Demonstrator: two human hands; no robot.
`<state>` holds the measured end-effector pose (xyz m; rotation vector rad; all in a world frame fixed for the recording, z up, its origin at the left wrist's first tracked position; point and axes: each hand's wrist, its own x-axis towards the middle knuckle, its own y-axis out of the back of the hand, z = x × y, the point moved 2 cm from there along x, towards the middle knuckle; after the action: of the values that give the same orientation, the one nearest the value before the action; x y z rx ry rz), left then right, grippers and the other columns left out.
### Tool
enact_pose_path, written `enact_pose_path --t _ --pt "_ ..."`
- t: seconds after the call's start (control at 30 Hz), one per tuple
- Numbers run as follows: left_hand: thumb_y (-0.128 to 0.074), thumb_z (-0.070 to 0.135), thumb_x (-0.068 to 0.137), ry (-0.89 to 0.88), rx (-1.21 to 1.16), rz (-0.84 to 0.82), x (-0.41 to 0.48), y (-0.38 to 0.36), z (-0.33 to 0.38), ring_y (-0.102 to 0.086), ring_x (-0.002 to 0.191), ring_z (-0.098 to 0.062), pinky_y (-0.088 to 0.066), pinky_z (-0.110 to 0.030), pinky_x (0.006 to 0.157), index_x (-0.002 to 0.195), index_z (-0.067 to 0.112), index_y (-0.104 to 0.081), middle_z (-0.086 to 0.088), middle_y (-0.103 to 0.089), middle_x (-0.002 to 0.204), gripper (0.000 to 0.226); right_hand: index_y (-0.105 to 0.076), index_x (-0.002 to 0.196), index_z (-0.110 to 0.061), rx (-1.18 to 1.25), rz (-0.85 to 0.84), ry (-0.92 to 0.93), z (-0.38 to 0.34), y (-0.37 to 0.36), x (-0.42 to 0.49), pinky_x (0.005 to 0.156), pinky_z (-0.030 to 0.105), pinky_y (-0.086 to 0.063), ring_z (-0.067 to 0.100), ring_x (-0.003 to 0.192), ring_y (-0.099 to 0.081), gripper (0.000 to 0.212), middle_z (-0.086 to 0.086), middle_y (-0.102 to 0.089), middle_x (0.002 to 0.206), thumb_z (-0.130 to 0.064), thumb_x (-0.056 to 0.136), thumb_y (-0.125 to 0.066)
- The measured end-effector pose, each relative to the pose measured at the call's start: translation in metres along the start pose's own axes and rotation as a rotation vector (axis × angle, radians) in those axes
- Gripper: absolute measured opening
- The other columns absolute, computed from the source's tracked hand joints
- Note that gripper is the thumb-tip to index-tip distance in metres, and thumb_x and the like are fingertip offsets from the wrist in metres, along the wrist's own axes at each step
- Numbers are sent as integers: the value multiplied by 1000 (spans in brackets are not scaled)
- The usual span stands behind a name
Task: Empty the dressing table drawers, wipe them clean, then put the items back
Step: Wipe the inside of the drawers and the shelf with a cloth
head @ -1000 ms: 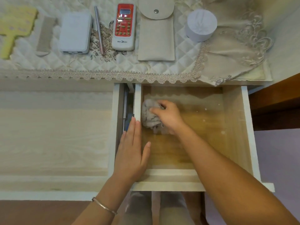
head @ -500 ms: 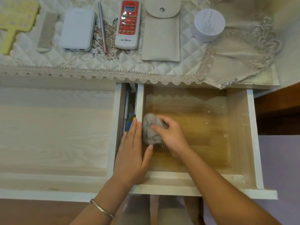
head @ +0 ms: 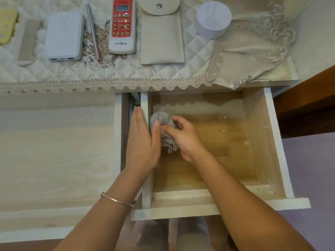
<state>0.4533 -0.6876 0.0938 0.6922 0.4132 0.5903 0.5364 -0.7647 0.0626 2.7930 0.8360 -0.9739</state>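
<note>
Pale wooden drawer (head: 275, 142) sat open; right hand (head: 183, 138) clutched the crumpled grey cloth (head: 161, 120), soft-looking, best kept bunched; left hand (head: 141, 142) lay flat.

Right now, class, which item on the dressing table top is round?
The white box, at the right end of the row beside the beige pouch; the others are flat and oblong.

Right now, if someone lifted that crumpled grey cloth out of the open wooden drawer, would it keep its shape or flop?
Probably flop: the crumpled grey cloth is bunched in soft folds under the right hand, a loose corner trailing. It looks light, as a fingertip pinch holds it. It would likely drag, not slide, on the wooden drawer.
</note>
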Motion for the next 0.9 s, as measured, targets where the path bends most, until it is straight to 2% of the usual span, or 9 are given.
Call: enact_pose_path --t 0.07,0.13,0.27,0.37,0.43,0.53,0.7,0.8,0.9 --pt "-22 46 90 -15 75 -27 0 -5 -3 -5 141 -16 -3 -23 111 145 6 -4 -10 -8 154 71 -61 98 -12 29 105 -7 6 20 -9 60 18 -53 12 72 -63 20 2 -65 86 0 83 -62" --pt "-21 45 90 -24 116 -26 0 -7 -7 -6 141 -16 -4 -24 112 145 6 -4 -9 -8 154 70 -58 106 -9 179 367 23 2 50 -9 58 15 -53 11 72 -63 22 3 -64 91 -2 85 -60" --pt "-26 32 96 -52 157 -11 1 -8 -9 -6 141 -16 -2 -22 111 145 6 -4 -7 -8 154 60 -54 113 -10 356 799 162 -26 100 6 68 19 -53 12 86 -63 25 -1 -63 96 -12 89 -59" --pt "-30 16 97 -59 126 -2 1 -9 -11 -5 139 -8 -3 -22 112 146 8 -4 -5 -8 154 56 -50 118 -7 500 917 250 -46 103 32 57 11 -48 7 75 -58 28 -6 -56 85 -5 90 -54" --pt "-30 14 97 -72 95 4 1 -10 -11 -3 133 1 -4 -25 115 146 9 -5 -3 -8 154 55 -48 112 -11 542 976 239 -48 88 48 60 18 -49 12 74 -56 25 -6 -54 84 -3 89 -54" --pt "-28 19 99 -77 66 18 1 -10 -13 -1 130 5 -5 -26 115 146 11 -7 -1 -10 154 52 -44 102 -14 548 894 226 -34 45 61 72 34 -45 18 73 -52 29 5 -53 89 3 83 -57" --pt "-24 25 99 -64 34 17 1 -11 -14 -1 130 9 -1 -21 113 146 15 -7 3 -12 153 51 -56 98 -12 341 555 179 -14 -38 51 75 22 -43 12 76 -51 25 -5 -54 80 -1 79 -67" --pt "-27 21 99 -50 22 11 0 -9 -12 -2 130 8 -3 -24 114 146 16 -6 3 -11 153 51 -51 76 -22 304 478 173 -19 -28 50 60 19 -47 8 62 -54 25 -6 -54 69 -2 79 -66" --pt "-26 21 99 -36 17 2 0 -7 -11 -2 131 6 -3 -24 115 146 17 -5 4 -10 154 51 -54 88 -13 269 563 193 -30 13 49 39 13 -40 -3 42 -52 20 -3 -53 69 4 81 -61"
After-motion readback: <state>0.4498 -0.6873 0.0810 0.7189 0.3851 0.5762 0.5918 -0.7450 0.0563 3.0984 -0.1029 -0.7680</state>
